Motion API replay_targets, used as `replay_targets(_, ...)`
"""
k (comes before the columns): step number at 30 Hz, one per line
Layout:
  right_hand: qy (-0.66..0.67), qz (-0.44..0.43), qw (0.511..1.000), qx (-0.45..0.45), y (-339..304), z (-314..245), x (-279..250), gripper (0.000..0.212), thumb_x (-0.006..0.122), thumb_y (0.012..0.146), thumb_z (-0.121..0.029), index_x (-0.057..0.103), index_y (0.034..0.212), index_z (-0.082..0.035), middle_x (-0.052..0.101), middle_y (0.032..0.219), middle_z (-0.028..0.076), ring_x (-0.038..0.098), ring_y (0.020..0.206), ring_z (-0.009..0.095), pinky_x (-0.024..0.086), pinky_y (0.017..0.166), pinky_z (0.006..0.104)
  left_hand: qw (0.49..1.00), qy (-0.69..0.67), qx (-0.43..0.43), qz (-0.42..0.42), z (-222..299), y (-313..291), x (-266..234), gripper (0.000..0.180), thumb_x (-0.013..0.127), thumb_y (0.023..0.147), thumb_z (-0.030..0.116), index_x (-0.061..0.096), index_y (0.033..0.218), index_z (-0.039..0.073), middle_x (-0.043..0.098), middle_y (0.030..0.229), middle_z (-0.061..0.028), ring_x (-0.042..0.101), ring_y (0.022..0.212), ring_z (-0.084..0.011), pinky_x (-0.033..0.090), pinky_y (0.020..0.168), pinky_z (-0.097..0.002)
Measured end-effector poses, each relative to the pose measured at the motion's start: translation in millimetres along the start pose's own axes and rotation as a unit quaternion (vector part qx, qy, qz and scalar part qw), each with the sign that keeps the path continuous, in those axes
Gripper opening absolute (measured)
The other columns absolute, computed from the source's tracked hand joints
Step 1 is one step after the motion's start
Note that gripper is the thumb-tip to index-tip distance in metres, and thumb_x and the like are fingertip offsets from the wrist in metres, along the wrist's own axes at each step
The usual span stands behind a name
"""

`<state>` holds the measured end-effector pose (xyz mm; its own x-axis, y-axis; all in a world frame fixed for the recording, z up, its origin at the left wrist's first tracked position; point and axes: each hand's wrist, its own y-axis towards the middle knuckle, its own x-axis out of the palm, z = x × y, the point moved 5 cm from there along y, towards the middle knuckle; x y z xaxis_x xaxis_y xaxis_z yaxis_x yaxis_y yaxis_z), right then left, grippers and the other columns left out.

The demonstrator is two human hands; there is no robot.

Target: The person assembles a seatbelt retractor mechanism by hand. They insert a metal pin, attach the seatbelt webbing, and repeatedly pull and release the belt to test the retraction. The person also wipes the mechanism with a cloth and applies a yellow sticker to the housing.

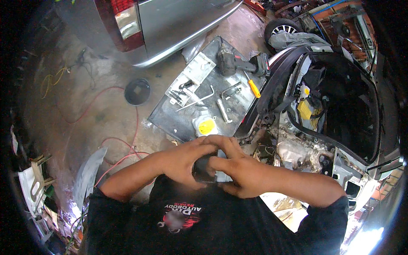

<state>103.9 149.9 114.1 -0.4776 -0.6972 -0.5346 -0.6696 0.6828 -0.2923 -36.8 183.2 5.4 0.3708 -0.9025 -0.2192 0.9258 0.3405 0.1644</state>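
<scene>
Close in front of my chest, both hands hold a small dark rectangular object [200,171] with a light grey part on its right side. My left hand [180,159] is wrapped round its left and far side. My right hand [244,172] grips the right side, its fingers bent over the top. Much of the object is hidden by the fingers, so its kind is not clear. Just beyond the hands, a white item with a round yellow top [206,126] sits at the near edge of a dark tabletop [163,115].
The tabletop carries a cordless power drill [236,63], a yellow-handled screwdriver [253,88], an open white tool case [199,70] and several metal tools. A black bucket [137,91] and red hose [119,161] are at left. A grey vehicle [178,21] stands ahead, a stripped car body [297,148] at right.
</scene>
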Motion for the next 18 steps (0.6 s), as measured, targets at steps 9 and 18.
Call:
replay_targets(9, 0.034, 0.015, 0.999, -0.015, 2.2, -3.2, 1.7, 0.051, 0.08, 0.069, 0.003, 0.058, 0.112, -0.012, 0.034, 0.158, 0.026, 0.035, 0.144, 0.053, 0.035, 0.119, 0.059, 1.0, -0.005, 0.017, -0.001, -9.2, -10.7, 2.1, 0.092, 0.095, 0.066, 0.033, 0.053, 0.143, 0.003, 0.052, 0.147, -0.025, 0.052, 0.137, -0.0464, 0.044, 0.115, -0.0523)
replay_targets(18, 0.186, 0.137, 0.972, 0.035, -19.4, 8.9, -9.9, 0.085, 0.096, 0.07, -0.018, 0.049, 0.139, -0.006, 0.037, 0.154, 0.027, 0.036, 0.15, 0.047, 0.035, 0.121, 0.0543, 1.0, -0.014, -0.007, 0.012, 21.9, -19.0, -13.9, 0.118, 0.099, 0.057, 0.042, 0.044, 0.153, 0.004, 0.05, 0.151, -0.0222, 0.049, 0.143, -0.0445, 0.037, 0.121, -0.0564)
